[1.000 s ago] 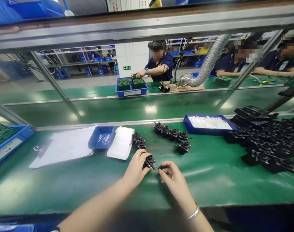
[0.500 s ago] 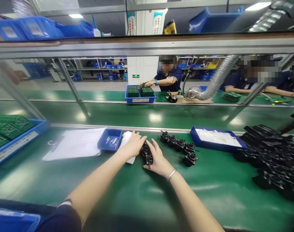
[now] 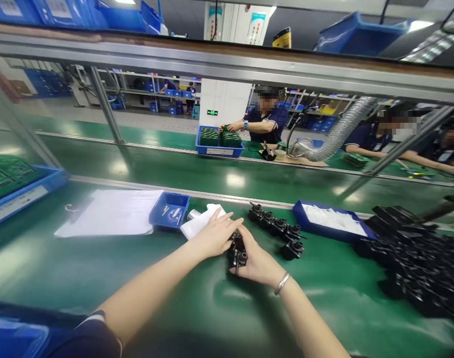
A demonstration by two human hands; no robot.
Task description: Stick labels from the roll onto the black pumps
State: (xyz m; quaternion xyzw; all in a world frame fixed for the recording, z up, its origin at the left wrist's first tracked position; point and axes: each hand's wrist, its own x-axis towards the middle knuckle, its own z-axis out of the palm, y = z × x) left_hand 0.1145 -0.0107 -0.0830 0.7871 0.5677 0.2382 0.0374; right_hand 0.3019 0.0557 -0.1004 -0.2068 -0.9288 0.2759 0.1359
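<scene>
So the right hand [image 3: 258, 261] is half-curled round the side of a couple of black parts [image 3: 240, 258] on the green bench [image 3: 174, 303], thumb at their near end; can't tell how firmly it's gripping. Left hand [image 3: 215, 236] is palm down, fingers stretched out open, its thumb side up against the same parts and lying partly over a white sheet [image 3: 194, 228]. Further back there's a blue tray [image 3: 323, 231].
</scene>
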